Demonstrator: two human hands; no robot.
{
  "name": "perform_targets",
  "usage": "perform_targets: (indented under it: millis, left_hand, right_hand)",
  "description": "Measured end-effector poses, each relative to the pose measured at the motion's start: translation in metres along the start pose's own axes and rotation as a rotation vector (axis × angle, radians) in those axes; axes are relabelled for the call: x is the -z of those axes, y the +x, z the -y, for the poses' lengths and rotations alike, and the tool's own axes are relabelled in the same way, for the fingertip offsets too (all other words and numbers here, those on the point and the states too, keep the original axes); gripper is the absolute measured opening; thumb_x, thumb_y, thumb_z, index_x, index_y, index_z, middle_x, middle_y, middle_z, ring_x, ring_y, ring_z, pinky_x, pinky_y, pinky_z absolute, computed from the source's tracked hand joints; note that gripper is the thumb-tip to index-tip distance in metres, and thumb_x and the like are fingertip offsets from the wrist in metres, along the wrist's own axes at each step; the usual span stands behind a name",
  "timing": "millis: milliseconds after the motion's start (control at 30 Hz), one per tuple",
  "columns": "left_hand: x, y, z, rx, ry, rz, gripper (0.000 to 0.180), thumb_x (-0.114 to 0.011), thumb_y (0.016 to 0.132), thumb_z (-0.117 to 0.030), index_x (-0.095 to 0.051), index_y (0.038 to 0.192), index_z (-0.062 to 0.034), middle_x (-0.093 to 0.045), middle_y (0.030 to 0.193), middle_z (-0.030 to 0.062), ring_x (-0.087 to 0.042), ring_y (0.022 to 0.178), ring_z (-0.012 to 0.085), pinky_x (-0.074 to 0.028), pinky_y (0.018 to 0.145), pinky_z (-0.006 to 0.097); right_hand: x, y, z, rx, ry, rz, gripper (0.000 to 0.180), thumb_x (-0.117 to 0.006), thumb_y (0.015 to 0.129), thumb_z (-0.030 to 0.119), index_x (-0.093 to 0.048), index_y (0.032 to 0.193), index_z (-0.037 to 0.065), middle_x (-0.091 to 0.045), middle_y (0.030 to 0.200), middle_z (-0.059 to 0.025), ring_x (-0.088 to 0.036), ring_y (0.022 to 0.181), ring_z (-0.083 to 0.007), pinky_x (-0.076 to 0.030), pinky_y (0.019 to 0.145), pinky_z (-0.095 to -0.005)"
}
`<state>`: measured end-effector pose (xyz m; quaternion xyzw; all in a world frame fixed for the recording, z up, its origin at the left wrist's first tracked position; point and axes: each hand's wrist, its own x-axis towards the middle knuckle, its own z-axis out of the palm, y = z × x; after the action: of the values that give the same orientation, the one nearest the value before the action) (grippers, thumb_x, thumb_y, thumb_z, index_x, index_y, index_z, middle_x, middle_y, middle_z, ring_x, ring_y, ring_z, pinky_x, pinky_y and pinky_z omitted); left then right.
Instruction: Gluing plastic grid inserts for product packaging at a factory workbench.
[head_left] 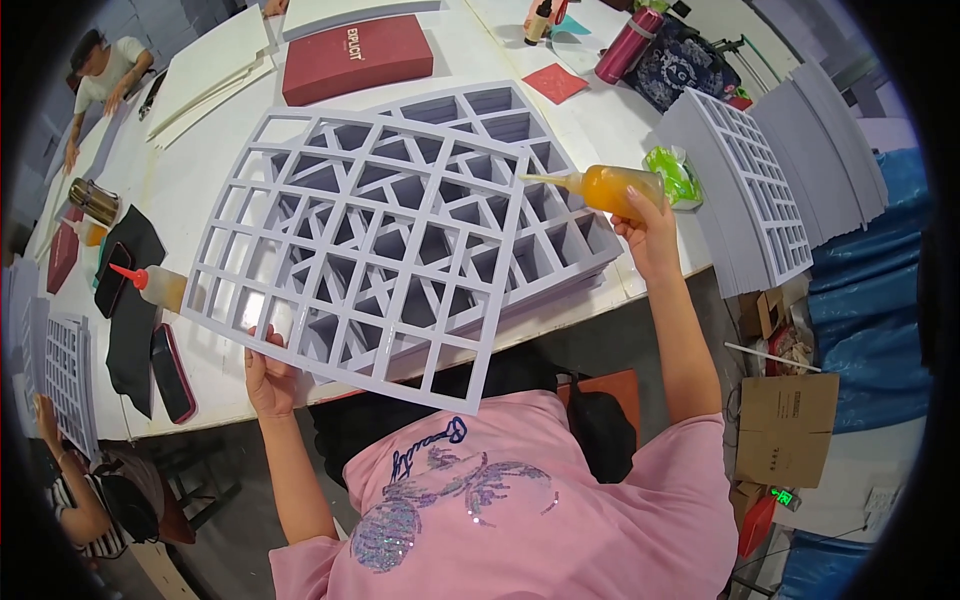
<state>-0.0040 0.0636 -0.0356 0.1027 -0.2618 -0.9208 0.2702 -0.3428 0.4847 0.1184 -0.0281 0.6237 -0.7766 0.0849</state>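
Note:
A pale lilac-grey grid panel (pixel 388 271) with rows of cut-out windows is tilted up by its near left edge in my left hand (pixel 268 372), whose fingers close on the rim. Beneath its right part lies a stack of similar grid panels (pixel 592 249) on the table. My right hand (pixel 645 222) grips a squeeze bottle (pixel 607 188) of amber liquid, probably glue. The bottle lies sideways, its long thin nozzle pointing left, the tip at the held panel's far right corner. Whether the tip touches the panel I cannot tell.
A red box (pixel 357 58) and white boards (pixel 212 75) lie farther back on the white table (pixel 160 200). At left are a red-tipped bottle (pixel 160 287) and phones; at right, green wipes (pixel 672 176), a flask (pixel 630 45) and more stacked panels (pixel 745 180). Other people work at left.

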Motion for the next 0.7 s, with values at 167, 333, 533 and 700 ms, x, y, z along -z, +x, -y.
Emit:
perform_targets:
  millis: [167,333,533,700]
  left_hand:
    - [0.001,0.000,-0.002,0.012,0.003,0.005,0.034,-0.053,0.090,-0.012,-0.050,0.123,-0.0094,-0.057,0.119,0.0113,-0.058,0.105,0.0225,-0.050,0.089,0.038]
    - [0.001,0.001,-0.004,0.041,-0.018,0.029,0.035,-0.054,0.090,-0.013,-0.049,0.124,-0.0102,-0.057,0.119,0.0103,-0.057,0.106,0.0225,-0.050,0.089,0.039]
    - [0.007,0.002,-0.003,0.026,-0.002,0.039,0.035,-0.054,0.090,-0.015,-0.050,0.124,-0.0106,-0.056,0.121,0.0098,-0.057,0.106,0.0232,-0.048,0.090,0.041]
    - [0.004,0.004,-0.003,0.030,-0.003,0.088,0.035,-0.054,0.089,-0.016,-0.050,0.124,-0.0101,-0.055,0.122,0.0099,-0.055,0.108,0.0230,-0.046,0.093,0.041]
  right_hand:
    - [0.000,-0.041,0.003,-0.083,-0.022,0.020,0.040,-0.067,0.079,0.018,-0.043,0.106,0.001,-0.058,0.085,-0.0126,-0.056,0.058,-0.0161,-0.044,0.048,-0.0241]
    - [-0.001,-0.090,0.003,-0.183,-0.017,0.073,0.036,-0.064,0.080,0.016,-0.046,0.108,0.002,-0.058,0.085,-0.0116,-0.057,0.058,-0.0160,-0.043,0.047,-0.0242]
    - [0.004,-0.136,0.001,-0.326,-0.021,0.126,0.045,-0.065,0.078,0.015,-0.042,0.114,0.002,-0.059,0.089,-0.0112,-0.057,0.059,-0.0156,-0.044,0.047,-0.0239]
    - [-0.001,-0.163,0.007,-0.468,-0.048,0.245,0.050,-0.065,0.076,0.015,-0.040,0.117,0.002,-0.057,0.092,-0.0105,-0.057,0.065,-0.0140,-0.045,0.050,-0.0235]
